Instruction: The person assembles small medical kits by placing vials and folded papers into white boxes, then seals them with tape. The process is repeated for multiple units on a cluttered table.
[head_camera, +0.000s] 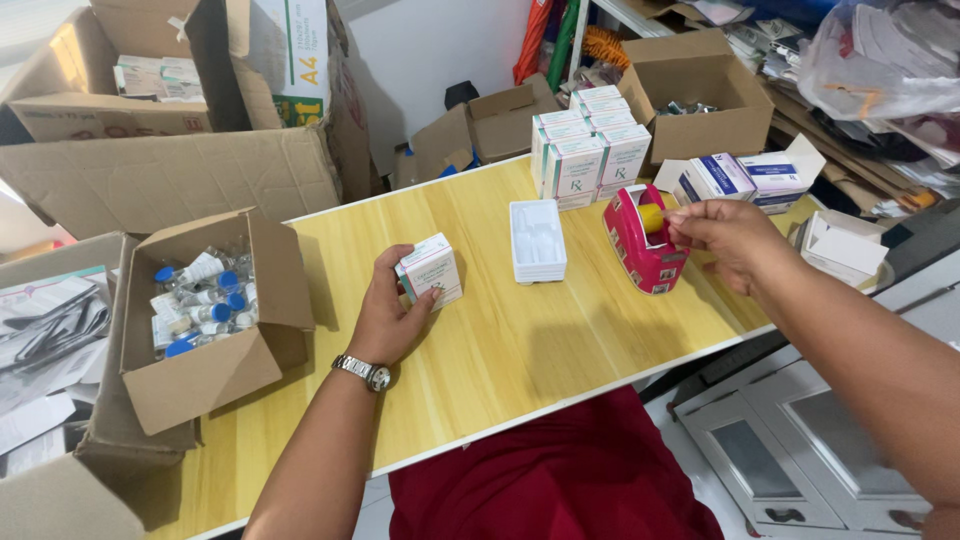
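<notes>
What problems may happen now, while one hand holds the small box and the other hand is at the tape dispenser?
1. The right hand is at the red tape dispenser; fingers near its cutting edge might get nicked.
2. The left hand alone steadies the small white box, so it may slide on the smooth yellow table.
3. The white tray lies between both hands; a crossing arm could knock it.

A cluttered packing or stockroom space for medicines, shown by a pale yellow wooden table (500, 350), a stack of small white-and-green cardboard cartons (588, 145), an open brown cardboard box of blue-capped glass vials (205, 300), a red tape dispenser (640, 245) and surrounding brown shipping cartons (170, 120).
</notes>
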